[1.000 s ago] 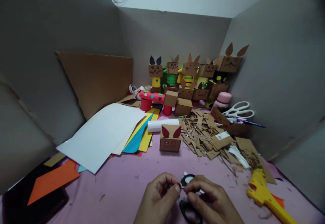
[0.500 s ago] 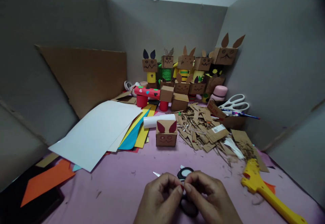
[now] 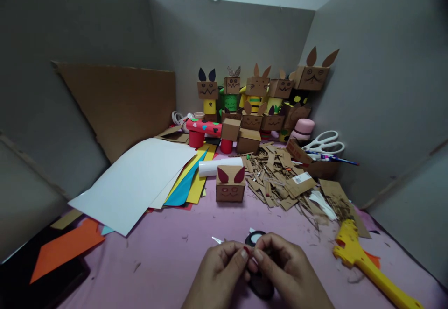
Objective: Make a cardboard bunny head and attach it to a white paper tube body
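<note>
Okay, on the head view I have both bare hands up close, low in the middle, right over the pink-purple tablecloth (image 3: 164, 262). Left hand (image 3: 219, 271) first: thumb and forefinger are pinched together, clamped on a small red piece (image 3: 246, 250) that just peeps out at the fingertips. Right hand (image 3: 289, 267) comes in beside it, fingers curled, thumb and forefinger tips near each other and close to that red piece; whether they grip anything, I cannot tell from up here.

Beneath the two hands I've got black-handled scissors (image 3: 261, 286), partly covered, one loop showing beyond the knuckles and a blade tip poking out past the left hand. Straight ahead sits a cardboard box head (image 3: 230, 192), upright, dark red ears on top and a drawn face towards me, well apart from the fingers. Just behind it lies a white roll (image 3: 210, 168).

Over on the right, a yellow glue gun (image 3: 367, 267) rests on the cloth, with a heap of cardboard scraps (image 3: 271, 180) farther back. On the left I see white sheets (image 3: 129, 183) fanned over coloured paper (image 3: 184, 194), an orange sheet (image 3: 66, 250) nearer me. At the back, box-headed figures (image 3: 257, 87) stand crowded together.
</note>
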Demonstrator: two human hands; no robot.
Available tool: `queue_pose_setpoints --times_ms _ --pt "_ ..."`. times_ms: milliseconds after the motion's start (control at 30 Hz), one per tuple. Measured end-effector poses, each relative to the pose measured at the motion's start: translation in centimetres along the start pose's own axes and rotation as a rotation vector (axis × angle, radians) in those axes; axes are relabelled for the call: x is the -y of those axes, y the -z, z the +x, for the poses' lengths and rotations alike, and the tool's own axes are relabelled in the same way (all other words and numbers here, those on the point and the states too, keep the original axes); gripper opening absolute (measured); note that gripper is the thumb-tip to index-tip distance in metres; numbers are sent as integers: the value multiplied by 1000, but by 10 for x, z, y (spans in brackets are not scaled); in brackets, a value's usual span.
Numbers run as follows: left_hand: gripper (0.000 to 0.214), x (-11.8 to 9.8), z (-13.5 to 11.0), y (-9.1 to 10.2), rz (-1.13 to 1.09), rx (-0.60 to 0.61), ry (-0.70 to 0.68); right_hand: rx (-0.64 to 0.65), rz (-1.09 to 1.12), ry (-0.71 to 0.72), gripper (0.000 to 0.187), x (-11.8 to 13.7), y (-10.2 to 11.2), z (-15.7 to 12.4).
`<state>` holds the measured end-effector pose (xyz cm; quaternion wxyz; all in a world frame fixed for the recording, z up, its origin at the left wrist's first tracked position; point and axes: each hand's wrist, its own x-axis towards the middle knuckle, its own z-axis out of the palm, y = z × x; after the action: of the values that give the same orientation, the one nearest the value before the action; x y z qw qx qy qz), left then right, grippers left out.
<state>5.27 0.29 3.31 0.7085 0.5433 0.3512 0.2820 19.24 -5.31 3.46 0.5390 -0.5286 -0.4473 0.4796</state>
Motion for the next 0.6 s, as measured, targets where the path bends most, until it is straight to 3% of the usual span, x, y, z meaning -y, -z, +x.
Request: queue_pose_setpoints --times_ms 167,367,600 --pt "38 9 7 2 -116 47 51 -56 -296 109 30 -1 -1 -1" --pt "43 13 11 3 -248 108 157 -53 -158 30 31 -2 -2 0" --pt "41 8 10 1 -457 -16 355 -27 -77 40 33 -5 0 2"
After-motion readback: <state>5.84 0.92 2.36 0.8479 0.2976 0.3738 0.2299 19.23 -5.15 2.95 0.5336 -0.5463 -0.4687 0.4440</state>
